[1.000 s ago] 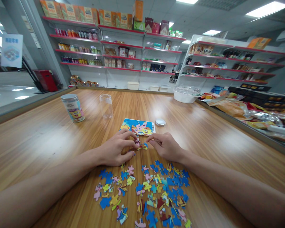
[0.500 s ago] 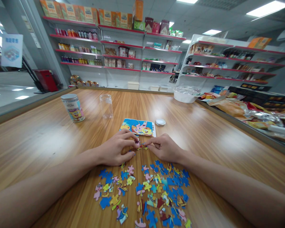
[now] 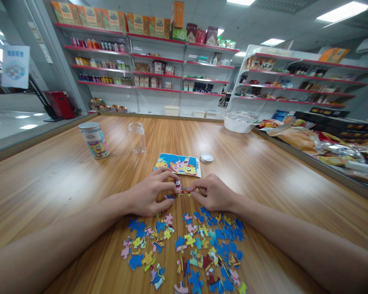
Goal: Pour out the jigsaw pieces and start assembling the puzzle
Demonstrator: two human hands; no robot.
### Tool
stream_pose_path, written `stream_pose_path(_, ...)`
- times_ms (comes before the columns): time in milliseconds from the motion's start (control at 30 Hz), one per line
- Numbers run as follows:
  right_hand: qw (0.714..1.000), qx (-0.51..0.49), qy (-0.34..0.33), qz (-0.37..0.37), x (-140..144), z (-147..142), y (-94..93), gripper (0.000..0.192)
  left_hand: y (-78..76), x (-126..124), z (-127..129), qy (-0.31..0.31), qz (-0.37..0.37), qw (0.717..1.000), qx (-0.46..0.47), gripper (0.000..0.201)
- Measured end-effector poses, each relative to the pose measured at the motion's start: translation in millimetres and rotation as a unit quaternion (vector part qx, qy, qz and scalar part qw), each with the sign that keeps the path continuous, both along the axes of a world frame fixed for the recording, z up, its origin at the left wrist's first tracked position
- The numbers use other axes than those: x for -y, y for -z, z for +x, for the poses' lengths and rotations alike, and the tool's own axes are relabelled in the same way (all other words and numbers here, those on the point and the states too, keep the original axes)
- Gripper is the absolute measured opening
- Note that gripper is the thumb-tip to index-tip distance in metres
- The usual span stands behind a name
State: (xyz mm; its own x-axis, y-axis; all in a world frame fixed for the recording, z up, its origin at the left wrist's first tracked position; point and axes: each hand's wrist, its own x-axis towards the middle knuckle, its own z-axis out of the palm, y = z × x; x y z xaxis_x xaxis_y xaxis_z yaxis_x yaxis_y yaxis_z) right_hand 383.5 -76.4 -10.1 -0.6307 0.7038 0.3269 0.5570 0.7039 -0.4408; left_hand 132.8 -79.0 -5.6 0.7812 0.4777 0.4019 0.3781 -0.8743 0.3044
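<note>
My left hand (image 3: 151, 192) and my right hand (image 3: 213, 192) meet fingertip to fingertip over the wooden table (image 3: 64, 183). Between them they pinch small jigsaw pieces (image 3: 180, 188), pressed against each other. The left fingers grip a pinkish piece, the right fingers a piece with blue and red. Just beyond the hands lies a colourful cartoon picture card (image 3: 178, 164). On the near side, several loose puzzle pieces (image 3: 199, 249) in blue, yellow and pink are scattered flat on the table.
A labelled jar with lid (image 3: 94, 139) and a clear bare jar (image 3: 137, 137) stand at the back left. A round metal lid (image 3: 207, 158) lies right of the card. A white bowl (image 3: 238, 122) and packaged goods sit at the right; stocked shelves line the walls.
Both hands stayed in place, shifting a little nearer to me. The fingers worked the held pieces closer together.
</note>
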Motion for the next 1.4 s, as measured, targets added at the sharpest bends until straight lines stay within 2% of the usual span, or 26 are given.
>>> stream_pose_path(133,1.0,0.001,-0.003,0.004,-0.2,-0.1,1.6,0.019,-0.4,-0.7,0.2,-0.006,0.022,1.0,0.007,0.02)
stream_pose_path(200,1.0,-0.002,0.015,0.016,-1.3,-0.1,2.5,0.02,1.5,-4.9,-1.1,-0.05,0.048,0.996,0.054,0.019)
stream_pose_path(300,0.99,-0.002,0.121,0.066,-3.9,0.1,1.6,0.027,9.2,-16.0,-5.7,-0.153,0.08,0.98,0.102,0.021)
stream_pose_path(367,0.974,0.032,0.203,0.092,-5.8,0.5,-0.7,0.03,15.8,-23.2,-9.1,-0.196,0.081,0.975,0.062,0.023)
stream_pose_path(433,0.959,0.096,0.247,0.096,-7.2,0.9,-3.2,0.031,20.8,-27.5,-11.1,-0.217,0.074,0.973,0.021,0.025)
stream_pose_path(600,0.935,0.196,0.281,0.094,-8.9,1.2,-5.5,0.033,21.0,-24.8,-8.8,-0.216,0.078,0.973,-0.006,0.026)
stream_pose_path(867,0.928,0.218,0.288,0.096,-10.4,1.3,-4.3,0.036,22.0,-23.0,-9.4,-0.218,0.101,0.971,0.01,0.027)
stream_pose_path(1100,0.946,0.139,0.265,0.125,-9.9,3.2,-1.6,0.036,11.4,-19.4,-7.0,-0.175,0.131,0.971,0.095,0.022)
stream_pose_path(1233,0.963,0.085,0.227,0.117,-8.2,2.9,-1.1,0.035,11.0,-16.6,-6.0,-0.161,0.136,0.97,0.122,0.024)
stream_pose_path(1400,0.983,0.009,0.156,0.093,-9.1,3.3,1.7,0.03,18.0,-15.3,-6.7,-0.092,0.106,0.985,0.103,0.022)
